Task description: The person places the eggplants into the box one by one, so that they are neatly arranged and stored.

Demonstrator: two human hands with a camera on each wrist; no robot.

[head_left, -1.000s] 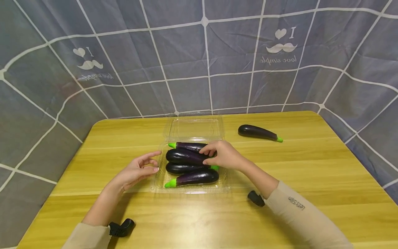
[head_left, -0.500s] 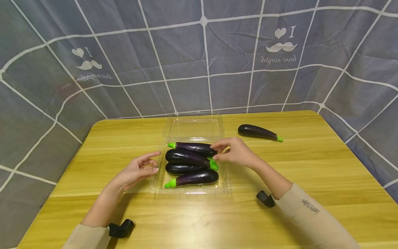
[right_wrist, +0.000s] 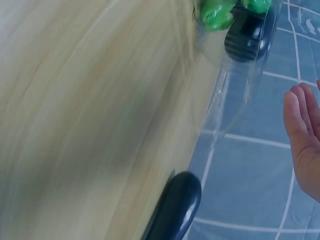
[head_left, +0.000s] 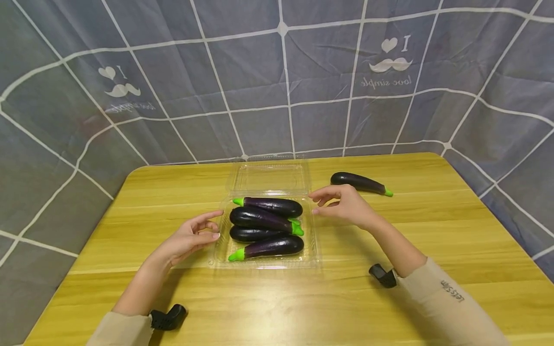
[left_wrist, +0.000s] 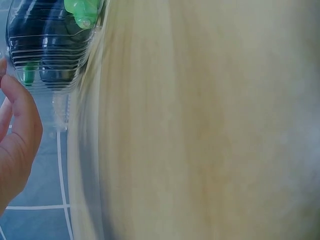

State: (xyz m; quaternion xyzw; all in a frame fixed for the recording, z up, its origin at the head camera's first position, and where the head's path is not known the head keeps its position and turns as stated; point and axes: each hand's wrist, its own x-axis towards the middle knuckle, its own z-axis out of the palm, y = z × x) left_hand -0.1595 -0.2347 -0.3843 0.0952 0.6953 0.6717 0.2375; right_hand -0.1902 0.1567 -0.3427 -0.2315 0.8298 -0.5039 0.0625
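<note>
Several dark purple eggplants (head_left: 274,246) with green stems lie side by side in a clear plastic clamshell box (head_left: 309,254), stems pointing both ways. Its lid (head_left: 271,177) is folded back toward the wall. My left hand (head_left: 186,240) is at the box's left wall, fingertips at the rim, fingers relaxed and holding nothing. Just off the box's right side hovers my right hand (head_left: 346,206), fingers loosely bent with nothing between them. Another eggplant (head_left: 360,183) lies alone on the table behind the right hand. The right wrist view shows the end of this eggplant (right_wrist: 180,205) too.
The wooden table (head_left: 268,302) has a rounded far edge. A grey curtain (head_left: 259,86) with white grid lines hangs behind and beside it. Black wrist mounts (head_left: 169,317) stick out from the sleeves.
The right hand has left the eggplants in the box and moved right, past the box's edge, uncovering the back eggplant and a green stem. The left hand has stayed nearly still.
</note>
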